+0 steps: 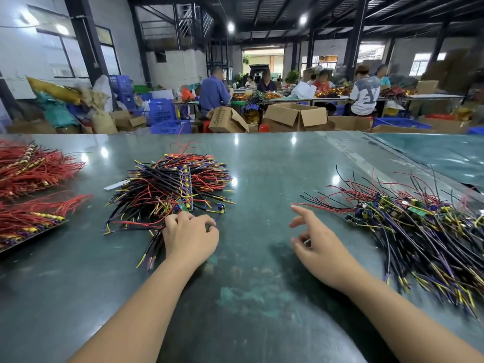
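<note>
A heap of small circuit boards with black, red and yellow-tipped wires (170,189) lies on the dark green table (262,297), left of centre. My left hand (190,237) sits knuckles-up at the heap's near edge, its fingers curled over a bundle of black wires (152,251) that runs out from under it. A second, looser heap of wired boards (419,231) spreads at the right. My right hand (319,247) hovers just left of that heap, index finger and thumb stretched toward it, the other fingers loosely curled, holding nothing.
Two piles of red-wired parts (31,166) (31,218) lie at the table's left edge, the nearer on a dark tray. A white slip (115,185) pokes out of the centre heap. Beyond the table are cardboard boxes (296,116), blue crates (170,125) and seated people (214,93).
</note>
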Motion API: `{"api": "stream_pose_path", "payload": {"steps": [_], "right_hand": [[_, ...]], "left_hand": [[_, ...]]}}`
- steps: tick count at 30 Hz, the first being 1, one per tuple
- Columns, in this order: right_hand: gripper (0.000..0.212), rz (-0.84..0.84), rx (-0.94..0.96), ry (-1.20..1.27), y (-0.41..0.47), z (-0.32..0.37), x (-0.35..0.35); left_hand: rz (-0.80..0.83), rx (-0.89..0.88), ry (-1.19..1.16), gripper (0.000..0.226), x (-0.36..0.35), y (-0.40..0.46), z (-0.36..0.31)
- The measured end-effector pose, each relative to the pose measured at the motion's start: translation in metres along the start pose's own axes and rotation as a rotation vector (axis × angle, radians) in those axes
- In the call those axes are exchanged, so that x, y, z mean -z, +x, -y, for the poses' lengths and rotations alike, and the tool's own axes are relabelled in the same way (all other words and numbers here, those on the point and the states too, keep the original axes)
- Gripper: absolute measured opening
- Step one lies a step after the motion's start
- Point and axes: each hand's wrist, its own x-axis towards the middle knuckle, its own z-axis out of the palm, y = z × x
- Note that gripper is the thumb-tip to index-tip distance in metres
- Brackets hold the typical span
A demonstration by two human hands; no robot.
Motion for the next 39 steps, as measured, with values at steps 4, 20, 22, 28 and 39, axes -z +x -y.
{"api": "stream_pose_path", "payload": {"steps": [4, 20, 22, 28, 39], "right_hand": [[0.055, 0.008, -0.002, 0.007, 0.0, -0.001, 0.0], [0.046, 0.022, 0.009, -0.007, 0.001, 0.0, 0.0], [0.043, 0.021, 0.017, -0.026, 0.001, 0.002, -0.001], [0.057, -0.129, -0.065, 0.15, 0.001, 0.014, -0.003], [0.017, -0.362, -0.059, 0.207, 0.007, 0.01, 0.002]], "left_hand": [[-0.01, -0.013, 0.053, 0.023, -0.002, -0.002, -0.002], [-0.028, 0.005, -0.149, 0.02, 0.004, -0.008, -0.01], [-0.017, -0.058, -0.323, 0.02, 0.005, -0.012, -0.016], [0.051, -0.25, -0.543, 0.024, 0.004, -0.034, -0.037], [0.216, -0.454, -0.572, 0.024, 0.005, -0.048, -0.046]]}}
